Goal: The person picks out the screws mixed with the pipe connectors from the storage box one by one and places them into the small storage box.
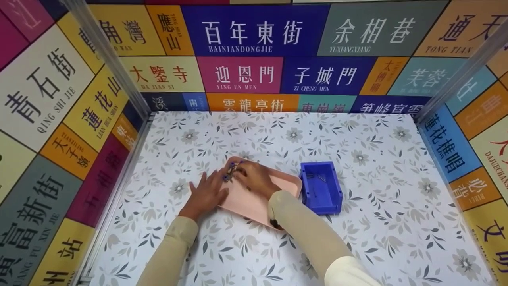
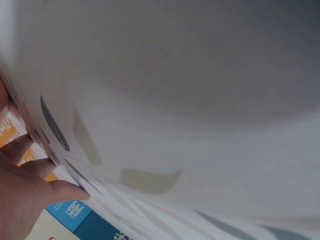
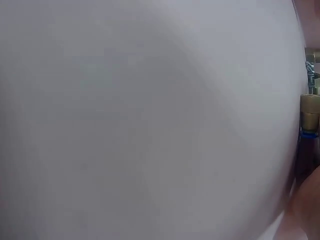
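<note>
Several small brass-coloured parts with blue ends [image 1: 229,176] lie bunched in the far left corner of a pink tray [image 1: 250,204]. My right hand [image 1: 256,178] reaches over the tray, its bent fingertips right at those parts; whether it pinches one I cannot tell. At the right edge of the right wrist view, a brass fitting [image 3: 310,112] with a blue ring shows close to a finger. My left hand [image 1: 206,194] rests at the tray's left edge, fingers spread; the left wrist view catches its fingers [image 2: 70,190] extended.
A blue open-front bin [image 1: 337,186] stands just right of the tray, with a few thin metal pieces [image 1: 317,176] inside. Floral cloth [image 1: 357,131] covers the table. Panels with large lettering [image 1: 242,75] enclose the back and both sides.
</note>
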Demonstrator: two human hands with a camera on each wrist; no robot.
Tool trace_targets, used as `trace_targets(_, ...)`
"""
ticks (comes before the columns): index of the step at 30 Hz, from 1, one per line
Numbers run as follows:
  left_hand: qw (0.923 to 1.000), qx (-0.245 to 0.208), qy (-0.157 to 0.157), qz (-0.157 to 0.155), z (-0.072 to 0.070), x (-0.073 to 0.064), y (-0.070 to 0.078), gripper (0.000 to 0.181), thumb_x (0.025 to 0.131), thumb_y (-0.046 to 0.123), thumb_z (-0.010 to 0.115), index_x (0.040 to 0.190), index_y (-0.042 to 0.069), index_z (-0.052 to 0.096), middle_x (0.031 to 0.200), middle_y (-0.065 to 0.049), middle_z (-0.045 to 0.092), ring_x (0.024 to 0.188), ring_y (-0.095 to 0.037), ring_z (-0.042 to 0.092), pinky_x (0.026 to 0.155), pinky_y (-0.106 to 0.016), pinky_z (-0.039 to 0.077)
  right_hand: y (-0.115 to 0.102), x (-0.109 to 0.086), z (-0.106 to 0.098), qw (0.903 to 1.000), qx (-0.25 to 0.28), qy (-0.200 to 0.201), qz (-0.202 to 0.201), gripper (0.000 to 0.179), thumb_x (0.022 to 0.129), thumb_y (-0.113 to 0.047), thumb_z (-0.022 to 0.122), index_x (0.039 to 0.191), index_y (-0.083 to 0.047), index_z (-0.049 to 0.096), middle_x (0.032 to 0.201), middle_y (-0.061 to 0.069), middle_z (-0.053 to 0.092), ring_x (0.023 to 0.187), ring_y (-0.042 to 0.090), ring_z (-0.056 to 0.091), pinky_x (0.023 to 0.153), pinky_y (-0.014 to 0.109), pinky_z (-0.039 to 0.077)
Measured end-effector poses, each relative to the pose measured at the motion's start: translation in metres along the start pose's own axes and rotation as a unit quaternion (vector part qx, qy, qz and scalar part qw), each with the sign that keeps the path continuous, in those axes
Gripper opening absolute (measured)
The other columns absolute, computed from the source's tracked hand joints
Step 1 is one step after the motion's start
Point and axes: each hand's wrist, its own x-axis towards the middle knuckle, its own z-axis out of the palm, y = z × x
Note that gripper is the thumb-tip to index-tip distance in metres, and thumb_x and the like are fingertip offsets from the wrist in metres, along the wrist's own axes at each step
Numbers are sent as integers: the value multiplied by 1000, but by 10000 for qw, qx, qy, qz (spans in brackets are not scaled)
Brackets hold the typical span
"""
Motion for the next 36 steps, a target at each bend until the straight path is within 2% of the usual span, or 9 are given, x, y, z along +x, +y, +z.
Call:
trace_targets(5,9999,-62,102,108,1,-1,-1,68,105,57,40,164,41,10,170,-9,26,155,-50,12,109,-86,3,0,-1,2,9995,-328,11,32,15,95,-32,73,94,-18,75,89,-3,70,78,14,63,73,33,55)
trace_targets(12,9999,-109,55,86,1,0,-2,68,105,58,39,164,40,10,170,-8,25,156,-49,11,111,-85,1,0,0,1,9996,-241,-89,141,13,95,-31,74,97,-19,77,89,-4,71,79,12,63,72,31,54)
trace_targets(16,9999,-112,53,87,1,0,-2,68,105,58,39,164,41,10,170,-8,25,156,-49,10,111,-84,0,1,0,1,9995,-261,-128,144,15,96,-32,73,92,-18,75,89,-4,71,77,12,63,70,30,54)
trace_targets(23,9999,-80,87,84,1,0,-2,68,105,57,40,164,40,10,170,-8,25,156,-49,12,110,-85,1,1,1,0,9994,127,-247,226,12,96,-27,73,88,-18,75,86,-5,71,78,13,64,72,30,54)
trace_targets(28,9999,-29,82,61,2,1,-2,68,105,57,40,164,42,9,170,-7,25,156,-49,12,111,-85,2,2,2,0,9992,110,-311,237,14,96,-29,73,87,-18,75,89,-6,71,80,12,64,74,31,54)
trace_targets(36,9998,-57,163,58,3,1,-1,68,105,56,43,164,43,10,169,-8,28,155,-49,14,109,-86,4,1,-1,-1,9992,-33,-346,191,17,98,-32,70,87,-22,77,83,-9,68,73,10,61,73,28,53)
